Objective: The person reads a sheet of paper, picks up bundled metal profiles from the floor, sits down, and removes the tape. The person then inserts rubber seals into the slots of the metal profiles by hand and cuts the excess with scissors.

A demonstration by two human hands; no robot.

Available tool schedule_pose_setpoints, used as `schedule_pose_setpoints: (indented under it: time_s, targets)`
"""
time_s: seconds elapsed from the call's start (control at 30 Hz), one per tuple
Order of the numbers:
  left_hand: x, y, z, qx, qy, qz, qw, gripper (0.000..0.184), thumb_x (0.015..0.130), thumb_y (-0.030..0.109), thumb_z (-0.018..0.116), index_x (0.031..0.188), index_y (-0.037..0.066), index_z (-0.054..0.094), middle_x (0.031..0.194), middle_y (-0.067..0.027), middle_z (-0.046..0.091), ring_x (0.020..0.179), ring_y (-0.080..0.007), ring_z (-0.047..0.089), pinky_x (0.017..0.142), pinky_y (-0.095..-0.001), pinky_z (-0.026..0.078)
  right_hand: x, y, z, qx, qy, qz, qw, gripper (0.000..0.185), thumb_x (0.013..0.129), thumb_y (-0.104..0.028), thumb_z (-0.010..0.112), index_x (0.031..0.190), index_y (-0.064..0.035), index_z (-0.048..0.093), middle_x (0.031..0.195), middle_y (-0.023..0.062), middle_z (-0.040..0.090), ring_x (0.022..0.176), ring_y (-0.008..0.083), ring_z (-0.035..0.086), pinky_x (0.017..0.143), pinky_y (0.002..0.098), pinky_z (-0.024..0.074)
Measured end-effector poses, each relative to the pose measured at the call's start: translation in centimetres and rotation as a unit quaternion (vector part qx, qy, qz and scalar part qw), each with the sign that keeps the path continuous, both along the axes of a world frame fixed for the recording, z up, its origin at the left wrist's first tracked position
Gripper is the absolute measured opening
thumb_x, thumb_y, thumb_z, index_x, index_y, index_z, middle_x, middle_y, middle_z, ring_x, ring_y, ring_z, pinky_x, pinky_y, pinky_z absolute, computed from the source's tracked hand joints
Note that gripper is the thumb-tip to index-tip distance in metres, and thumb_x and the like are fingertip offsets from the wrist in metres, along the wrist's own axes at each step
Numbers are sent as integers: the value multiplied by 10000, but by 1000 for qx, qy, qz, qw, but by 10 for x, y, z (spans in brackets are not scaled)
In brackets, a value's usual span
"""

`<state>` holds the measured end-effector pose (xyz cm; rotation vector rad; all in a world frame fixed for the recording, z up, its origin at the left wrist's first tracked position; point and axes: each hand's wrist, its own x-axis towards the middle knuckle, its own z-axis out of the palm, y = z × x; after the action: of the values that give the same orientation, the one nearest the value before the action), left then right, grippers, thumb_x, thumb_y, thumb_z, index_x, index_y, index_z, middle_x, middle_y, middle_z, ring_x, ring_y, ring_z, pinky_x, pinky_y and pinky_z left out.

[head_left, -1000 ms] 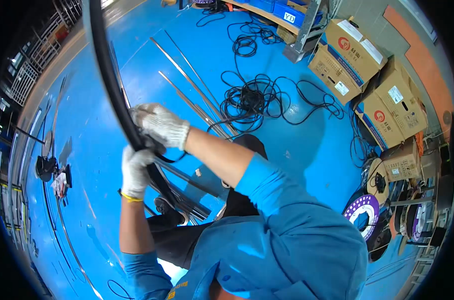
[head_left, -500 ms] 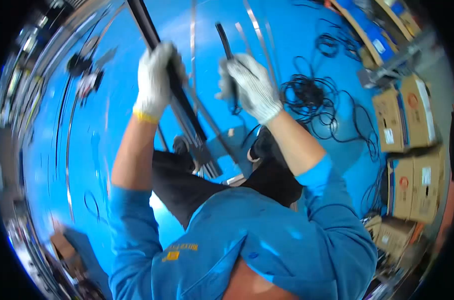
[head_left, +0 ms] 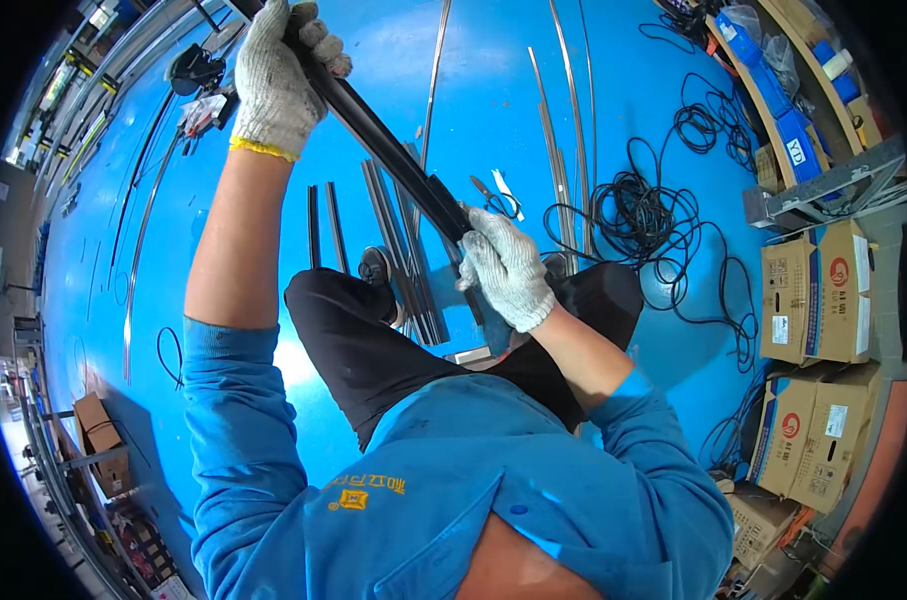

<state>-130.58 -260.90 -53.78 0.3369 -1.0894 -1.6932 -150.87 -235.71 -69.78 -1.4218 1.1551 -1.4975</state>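
Note:
A long black profile bar (head_left: 378,130) slants from the upper left down between my knees. My left hand (head_left: 276,85), in a white knit glove with a yellow cuff, is closed around its upper part. My right hand (head_left: 508,268), gloved too, is closed at the bar's lower end. A short black strip (head_left: 443,194) lies along the bar just above my right hand; its lower part is hidden by the fingers. Beyond that hand, scissors (head_left: 493,196) lie on the floor beside a white strip.
Several dark bars (head_left: 398,240) lie on the blue floor (head_left: 373,50) between my legs. A tangle of black cord (head_left: 641,215) is to the right, with cardboard boxes (head_left: 815,295) beyond it. Long thin strips (head_left: 563,140) stretch away ahead. Racks (head_left: 73,90) stand at the left.
My left hand has moved up and left with the bar, which now slants more. My right hand has come down with the short strip and met the bar's lower end.

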Motion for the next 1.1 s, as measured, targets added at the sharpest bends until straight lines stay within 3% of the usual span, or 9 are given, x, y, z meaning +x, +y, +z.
schedule_pose_setpoints:
  time_s: [0.2, 0.33, 0.43, 0.57, 0.8, 0.87, 0.9, 0.97, 1.1]
  targets:
    - [-14, 14, 13, -13, -4, 70, 997, 377, 995, 456, 643, 1021, 80, 661, 768, 10, 557, 689, -178, 564, 641, -355, 482, -5, -8, 13, 50, 15, 4, 999, 297, 1066, -56, 555, 1335, 69, 540, 953, 104, 615, 668, 125, 659, 584, 287, 592]
    - [-16, 22, 31, -113, -393, 205, 889, 345, 1005, 398, 603, 1048, 59, 655, 726, -67, 618, 643, -246, 634, 656, -408, 553, -39, -23, 36, -36, 83, -115, 989, 235, 1050, -32, 562, 1268, 55, 571, 996, 116, 627, 671, 142, 666, 597, 306, 593]
    - [-18, 34, 34, -426, -722, 162, 521, 312, 942, 335, 636, 976, 30, 692, 747, -174, 674, 726, -344, 702, 704, -440, 576, -81, -43, 76, -240, 349, -254, 870, 223, 1011, -32, 604, 1223, 31, 579, 1050, 150, 641, 693, 222, 694, 642, 399, 605]
    - [-18, 60, 50, -508, -768, 54, 386, 273, 870, 298, 664, 913, 34, 716, 788, -227, 686, 803, -395, 716, 737, -475, 575, -116, -51, 102, -362, 554, -329, 674, 270, 971, -52, 636, 1226, 10, 570, 1118, 209, 636, 760, 351, 713, 705, 485, 592]
    - [-1, 64, 90, -674, -614, 275, 305, 413, 826, 255, 699, 1176, 38, 674, 1119, -223, 704, 1035, -405, 684, 926, -503, 528, -75, -63, 19, -42, 290, -289, 912, 227, 1015, -153, 611, 1189, -23, 544, 760, 141, 647, 718, 373, 697, 659, 502, 546]
    - [10, 59, 65, -632, -503, 477, 346, 601, 851, 210, 682, 1412, 41, 548, 1321, -195, 651, 1233, -380, 607, 1032, -522, 462, -52, -67, 42, 47, 150, -232, 960, 185, 1034, -118, 546, 1176, -3, 518, 849, 186, 624, 742, 322, 670, 603, 446, 506]
    - [-3, 73, 43, -505, -358, 457, 638, 596, 907, 245, 676, 1438, 18, 527, 1347, -185, 632, 1235, -364, 604, 1024, -505, 473, -41, -84, 18, -128, 257, -308, 907, 158, 1034, -128, 528, 1143, -14, 518, 819, 183, 589, 693, 307, 629, 583, 452, 485]
    - [-37, 85, -10, -200, -145, 271, 930, 526, 995, 283, 642, 1422, -7, 538, 1326, -170, 639, 1200, -323, 622, 996, -472, 499, -7, -86, 39, -20, 128, -258, 957, 125, 1014, -86, 538, 1107, -12, 498, 771, 175, 572, 685, 331, 617, 615, 517, 477]
    - [-68, 102, -66, -43, -79, 189, 978, 344, 1012, 276, 614, 1242, 20, 616, 1126, -132, 699, 1005, -262, 674, 890, -412, 527, 29, -87, 45, -97, 69, -277, 953, 194, 987, -92, 620, 1141, -48, 512, 813, 202, 630, 788, 372, 684, 663, 494, 521]
